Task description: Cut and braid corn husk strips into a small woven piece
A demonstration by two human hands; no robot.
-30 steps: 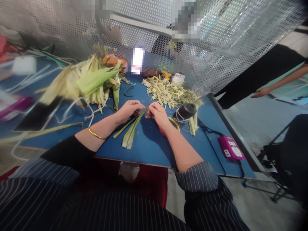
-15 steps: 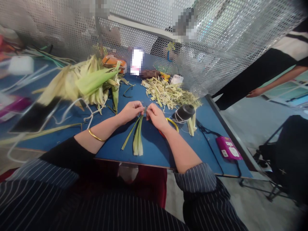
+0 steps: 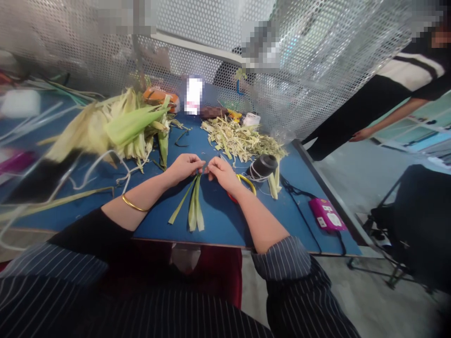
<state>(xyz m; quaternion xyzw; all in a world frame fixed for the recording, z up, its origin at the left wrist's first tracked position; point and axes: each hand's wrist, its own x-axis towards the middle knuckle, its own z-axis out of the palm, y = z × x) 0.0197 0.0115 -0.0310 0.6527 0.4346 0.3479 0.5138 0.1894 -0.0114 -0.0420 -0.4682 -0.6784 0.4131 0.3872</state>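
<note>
My left hand (image 3: 183, 169) is closed in a pinch at the top of a small bundle of green corn husk strips (image 3: 195, 209). The strips fan out and hang down toward the table's front edge. Close beside it, my right hand (image 3: 222, 174) is pinched too, its fingertips almost meeting the left ones; what they grip is too small to make out. Partly under my right wrist lie scissors with yellow and red handles (image 3: 252, 182). A black spool (image 3: 263, 166) wound with pale thread lies just right of them.
A heap of corn husks (image 3: 130, 126) fills the back left of the blue table (image 3: 225, 225). Shredded husk (image 3: 239, 138) is piled behind my hands. A purple packet (image 3: 326, 214) with black straps lies at right. Beyond the table's right edge stands a person (image 3: 366, 108).
The whole view has shifted slightly, so the table and things appear a little further left and lower. Both hands remain pinched together at the top of the husk strips.
</note>
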